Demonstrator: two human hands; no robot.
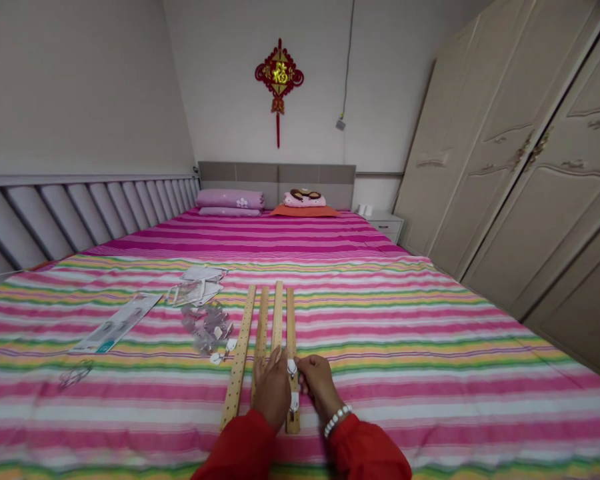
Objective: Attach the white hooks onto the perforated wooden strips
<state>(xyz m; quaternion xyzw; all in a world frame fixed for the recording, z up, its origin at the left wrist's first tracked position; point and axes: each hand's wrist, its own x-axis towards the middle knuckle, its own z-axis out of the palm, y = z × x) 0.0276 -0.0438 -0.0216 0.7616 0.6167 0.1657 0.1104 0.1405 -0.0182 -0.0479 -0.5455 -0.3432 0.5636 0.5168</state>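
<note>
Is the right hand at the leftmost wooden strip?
No, the right hand is at the rightmost strip, by its upper white piece.

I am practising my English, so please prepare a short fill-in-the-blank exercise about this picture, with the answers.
1. In total, ____ wooden strips lie side by side on the multicoloured cloth.
2. A white beaded ____ circles the wrist of the right hand.
3. Both sleeves are ____.

Missing words: four; bracelet; red.
</note>
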